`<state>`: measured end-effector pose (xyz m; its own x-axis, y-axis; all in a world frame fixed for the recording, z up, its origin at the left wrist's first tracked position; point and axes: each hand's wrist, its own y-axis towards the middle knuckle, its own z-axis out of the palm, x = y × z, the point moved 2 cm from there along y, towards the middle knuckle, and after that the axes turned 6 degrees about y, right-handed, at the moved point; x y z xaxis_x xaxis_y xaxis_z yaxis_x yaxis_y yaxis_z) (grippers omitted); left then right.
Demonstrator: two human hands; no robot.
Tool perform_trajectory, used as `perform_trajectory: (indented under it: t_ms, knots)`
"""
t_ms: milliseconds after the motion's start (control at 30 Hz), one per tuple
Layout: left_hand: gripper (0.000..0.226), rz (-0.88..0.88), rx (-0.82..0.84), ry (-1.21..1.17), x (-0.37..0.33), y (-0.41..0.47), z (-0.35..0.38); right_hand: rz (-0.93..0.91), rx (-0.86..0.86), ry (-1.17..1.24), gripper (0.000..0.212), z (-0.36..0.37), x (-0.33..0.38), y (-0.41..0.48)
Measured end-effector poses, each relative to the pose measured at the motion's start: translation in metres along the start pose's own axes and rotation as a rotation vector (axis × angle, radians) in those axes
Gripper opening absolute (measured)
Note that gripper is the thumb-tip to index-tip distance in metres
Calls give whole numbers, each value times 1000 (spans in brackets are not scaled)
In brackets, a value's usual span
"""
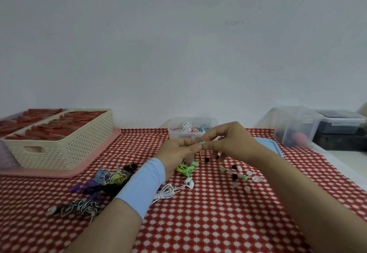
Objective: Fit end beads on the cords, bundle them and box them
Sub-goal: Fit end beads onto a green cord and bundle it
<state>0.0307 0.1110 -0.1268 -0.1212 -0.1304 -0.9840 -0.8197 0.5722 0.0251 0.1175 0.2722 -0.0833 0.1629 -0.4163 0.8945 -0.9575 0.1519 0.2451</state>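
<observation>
My left hand [176, 150] and my right hand [228, 141] meet above the red patterned table, both pinching the green end [202, 143] of a yellow-green cord. The rest of that cord [185, 168] hangs down into a small coil below my left hand. Loose beads [241, 175], black, green and white, lie scattered on the cloth under my right wrist. A white cord bundle [168, 191] lies by my left forearm. Behind my hands stands a clear box [190, 127] holding several bundled cords.
A pile of coloured cords [105, 181] and a black-and-white cord [79, 208] lie at the left. A cream basket [59, 143] on a pink tray [65, 171] stands at the back left. Clear tubs [296, 127] stand at the back right, a blue lid [270, 145] beside them.
</observation>
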Motion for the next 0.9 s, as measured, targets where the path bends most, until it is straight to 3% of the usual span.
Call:
perform_trajectory:
  t_ms: [367,533,700,900]
  knots:
    - [15,124,-97,31,-3,-1,0,65,-36,27,10,4,-3,0]
    - [23,150,-91,45,-5,-4,0,118,34,87,11,0,-1,-2]
    - [19,208,-92,136,-8,-6,2,140,29,50,3,-1,0,-3]
    - [16,174,-87,86,-7,-6,2,144,15,86,13,-1,2,-4]
